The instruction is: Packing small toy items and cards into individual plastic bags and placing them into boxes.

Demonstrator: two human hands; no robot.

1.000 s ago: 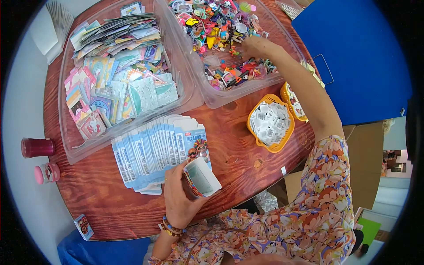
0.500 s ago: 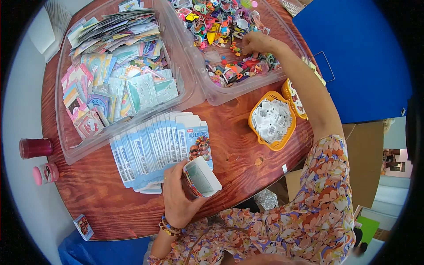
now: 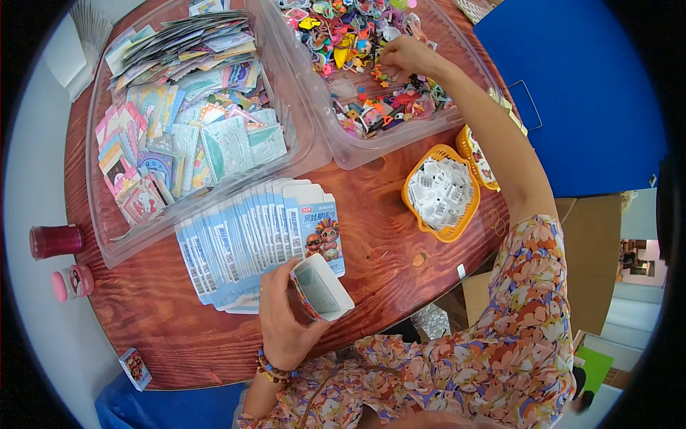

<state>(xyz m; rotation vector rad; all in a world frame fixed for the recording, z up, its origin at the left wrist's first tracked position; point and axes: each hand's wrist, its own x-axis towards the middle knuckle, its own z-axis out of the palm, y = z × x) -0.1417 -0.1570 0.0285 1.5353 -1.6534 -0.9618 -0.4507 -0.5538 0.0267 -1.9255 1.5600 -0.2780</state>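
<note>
My left hand (image 3: 286, 325) is wrapped round a small open cardboard box (image 3: 321, 292) and tilts it so that its white inside shows. A pale green piece, possibly a card, lies inside it. Beside that hand, a row of flattened blue-and-white boxes (image 3: 239, 247) overlaps on the wooden table. Far to the right, my right hand (image 3: 409, 56) reaches into a clear plastic bin (image 3: 361, 156) of colourful small trinkets (image 3: 343, 50). Its fingers are drawn together just over the trinkets, by a small orange-and-green piece; whatever they hold is hidden.
A clear bin (image 3: 107, 243) full of cards and sachets (image 3: 193, 114) stands at the left. An orange basket (image 3: 448, 234) of small white packets sits right of centre, another basket (image 3: 471, 154) behind it. A red jar (image 3: 57, 242), a pink-lidded jar (image 3: 71, 283) and a small box (image 3: 135, 368) line the left edge.
My right hand has shifted slightly up and left over the trinkets. My left hand has moved the box a little to the left.
</note>
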